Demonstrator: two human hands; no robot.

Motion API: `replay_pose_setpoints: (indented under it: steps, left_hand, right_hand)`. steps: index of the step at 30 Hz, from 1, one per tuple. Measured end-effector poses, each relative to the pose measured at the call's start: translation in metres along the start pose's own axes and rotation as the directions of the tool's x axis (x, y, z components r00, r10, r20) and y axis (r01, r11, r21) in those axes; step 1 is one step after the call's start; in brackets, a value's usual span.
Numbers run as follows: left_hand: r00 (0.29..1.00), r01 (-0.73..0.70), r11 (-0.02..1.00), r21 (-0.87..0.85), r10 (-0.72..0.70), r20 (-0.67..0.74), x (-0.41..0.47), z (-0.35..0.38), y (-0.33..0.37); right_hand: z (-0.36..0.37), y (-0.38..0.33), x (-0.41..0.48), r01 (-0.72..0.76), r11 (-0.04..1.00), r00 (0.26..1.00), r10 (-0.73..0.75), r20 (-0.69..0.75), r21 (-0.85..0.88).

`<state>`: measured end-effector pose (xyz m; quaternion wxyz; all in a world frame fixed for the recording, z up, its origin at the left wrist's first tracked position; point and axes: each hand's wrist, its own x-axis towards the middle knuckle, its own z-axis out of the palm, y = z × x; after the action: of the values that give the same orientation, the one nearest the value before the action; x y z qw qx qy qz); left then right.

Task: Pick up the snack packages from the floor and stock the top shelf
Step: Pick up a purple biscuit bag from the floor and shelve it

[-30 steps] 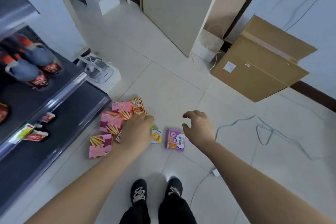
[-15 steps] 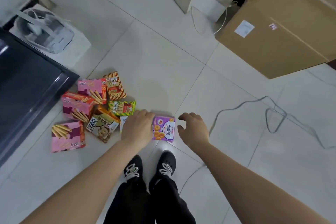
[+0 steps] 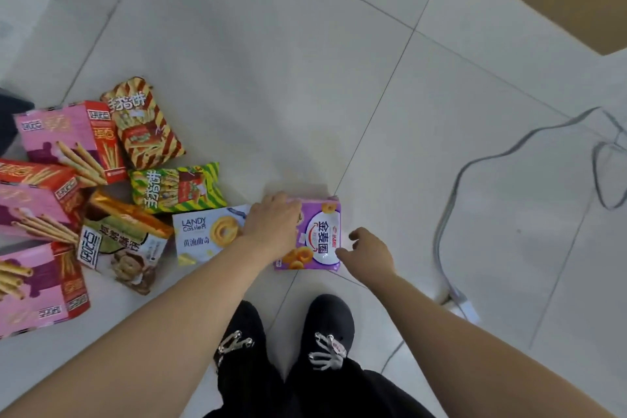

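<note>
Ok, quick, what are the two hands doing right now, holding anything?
Left hand: lies on the purple packet; whether it grips it cannot be told.
Right hand: open, at that packet's right edge, holding nothing.

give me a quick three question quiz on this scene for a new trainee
1. True or false: the left hand touches the purple snack package.
2. Where does the LANDY cookie pack lie relative to the purple package? A) to its left B) to its right C) on top of it
3. Fill in: the right hand, fingers loose and holding nothing, is at the purple package's ____ edge.
Key: 1 true; 2 A; 3 right.
</note>
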<state>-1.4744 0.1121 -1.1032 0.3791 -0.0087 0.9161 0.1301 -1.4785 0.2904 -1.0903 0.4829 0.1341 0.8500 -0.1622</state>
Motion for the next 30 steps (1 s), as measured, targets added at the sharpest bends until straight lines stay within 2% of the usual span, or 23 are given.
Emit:
replay_pose_setpoints:
  steps: [3, 4, 6, 7, 8, 10, 13, 16, 19, 22, 25, 30]
  left_hand:
    - [0.994, 0.046, 0.996, -0.074, -0.038, 0.107, 0.029, 0.025, -0.011]
    - [0.989, 0.067, 0.992, -0.107, -0.052, 0.140, 0.036, 0.030, -0.014]
    - [0.980, 0.085, 0.981, -0.172, -0.051, 0.195, 0.047, 0.038, -0.018]
    - [0.975, 0.087, 0.974, -0.211, -0.040, 0.218, 0.051, 0.040, -0.019]
    - [0.972, 0.091, 0.963, -0.254, -0.031, 0.232, 0.054, 0.042, -0.020]
    - [0.975, 0.118, 0.934, -0.336, -0.044, 0.220, 0.059, 0.042, -0.025]
    - [0.982, 0.176, 0.863, -0.473, -0.124, 0.139, 0.054, 0.030, -0.032]
    - [0.971, 0.228, 0.783, -0.578, -0.224, 0.081, 0.040, 0.004, -0.035]
    - [0.958, 0.247, 0.696, -0.674, -0.281, 0.061, 0.013, -0.028, -0.038]
    - [0.946, 0.228, 0.634, -0.739, -0.323, 0.016, -0.025, -0.064, -0.041]
    - [0.918, 0.244, 0.596, -0.765, -0.397, -0.017, -0.071, -0.104, -0.042]
    - [0.845, 0.270, 0.685, -0.676, -0.505, -0.174, -0.155, -0.173, -0.045]
  right_hand:
    - [0.022, 0.006, 0.027, -0.215, 0.962, 0.966, 0.185, 0.180, 0.166]
    - [0.028, 0.005, 0.034, -0.325, 0.914, 0.925, 0.254, 0.282, 0.243]
    - [0.037, 0.003, 0.043, -0.519, 0.752, 0.823, 0.311, 0.476, 0.406]
    - [0.041, 0.000, 0.046, -0.561, 0.670, 0.804, 0.300, 0.513, 0.486]
    - [0.045, -0.003, 0.050, -0.559, 0.612, 0.816, 0.287, 0.501, 0.560]
    - [0.050, -0.009, 0.058, -0.473, 0.568, 0.880, 0.277, 0.385, 0.673]
    - [0.041, -0.023, 0.059, -0.273, 0.629, 0.956, 0.262, 0.132, 0.728]
    - [0.021, -0.039, 0.047, -0.082, 0.702, 0.971, 0.215, -0.101, 0.707]
    - [-0.004, -0.062, 0.018, 0.048, 0.790, 0.959, 0.136, -0.251, 0.611]
    - [-0.030, -0.088, -0.023, 0.133, 0.837, 0.936, 0.069, -0.345, 0.530]
    - [-0.059, -0.118, -0.071, 0.187, 0.823, 0.920, 0.044, -0.389, 0.536]
    - [-0.104, -0.173, -0.160, 0.324, 0.788, 0.897, -0.079, -0.436, 0.523]
